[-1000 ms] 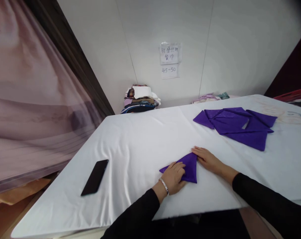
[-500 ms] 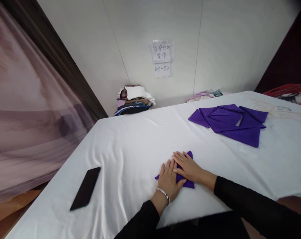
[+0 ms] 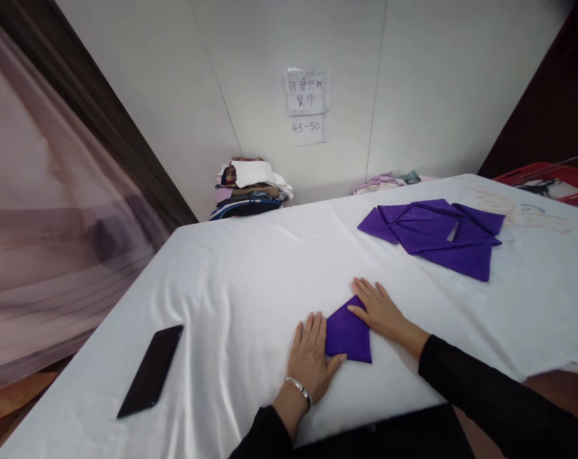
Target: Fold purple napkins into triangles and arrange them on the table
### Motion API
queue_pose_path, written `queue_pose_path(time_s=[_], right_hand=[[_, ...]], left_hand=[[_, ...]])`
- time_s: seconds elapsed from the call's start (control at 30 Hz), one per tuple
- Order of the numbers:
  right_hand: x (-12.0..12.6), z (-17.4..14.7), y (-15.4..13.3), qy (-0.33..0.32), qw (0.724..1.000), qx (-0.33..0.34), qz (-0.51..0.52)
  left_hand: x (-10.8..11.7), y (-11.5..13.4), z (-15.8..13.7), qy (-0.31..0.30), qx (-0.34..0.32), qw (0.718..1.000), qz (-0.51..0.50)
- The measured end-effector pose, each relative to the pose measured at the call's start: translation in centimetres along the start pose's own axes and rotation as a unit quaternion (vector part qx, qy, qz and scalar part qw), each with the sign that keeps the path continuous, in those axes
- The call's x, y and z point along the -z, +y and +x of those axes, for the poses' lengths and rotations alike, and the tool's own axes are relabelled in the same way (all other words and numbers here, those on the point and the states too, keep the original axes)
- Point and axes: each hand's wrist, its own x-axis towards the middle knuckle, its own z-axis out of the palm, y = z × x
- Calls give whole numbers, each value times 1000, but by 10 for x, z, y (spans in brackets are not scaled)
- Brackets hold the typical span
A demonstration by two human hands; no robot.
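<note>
A folded purple napkin (image 3: 348, 331) lies flat on the white-covered table (image 3: 250, 280), close to the front edge. My left hand (image 3: 311, 357), with a silver bracelet at its wrist, rests on the napkin's left end and hides that corner; its fingers are stretched out. Over the upper right corner lies my right hand (image 3: 377, 310), flat with the fingers extended. Between the two hands the napkin's smooth middle shows. Neither hand grips the cloth. Farther back on the right, several folded purple napkins (image 3: 432, 233) overlap in a loose pile.
A black phone (image 3: 151, 370) lies on the table's left side. Behind the far edge stand a stack of folded clothes (image 3: 250, 191) and a smaller cloth heap (image 3: 382, 183). Paper signs (image 3: 306, 105) hang on the wall. A red basket (image 3: 547, 178) is at far right.
My hands have moved apart, the left one leftward and the right one up and to the right. More of the napkin between them now shows. The view has shifted slightly.
</note>
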Motion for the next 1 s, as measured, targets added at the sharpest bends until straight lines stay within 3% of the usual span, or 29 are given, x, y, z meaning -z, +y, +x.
queue_pose_path(time_s=[0.1, 0.2, 0.33, 0.47, 0.6, 0.8, 0.87, 1.0], right_hand=[[5, -1, 16, 20, 997, -53, 54], [11, -13, 17, 54, 974, -103, 195], [14, -44, -6, 89, 901, -158, 394], [11, -72, -35, 75, 830, -168, 526], [13, -83, -48, 62, 760, -198, 616], [24, -79, -46, 41, 669, -223, 707], [29, -75, -47, 15, 656, -217, 723], [35, -66, -49, -28, 663, -211, 718]], left_hand=[[2, -2, -3, 14, 18, 1000, -17], [8, 2, 2, 40, 38, 998, -41], [20, 13, 19, 67, 48, 994, -72], [24, 22, 41, 46, 68, 992, -99], [19, 29, 52, 12, 98, 989, -110], [15, 35, 46, 22, 125, 979, -161], [15, 35, 43, 20, 137, 973, -184], [18, 36, 38, 15, 145, 968, -203]])
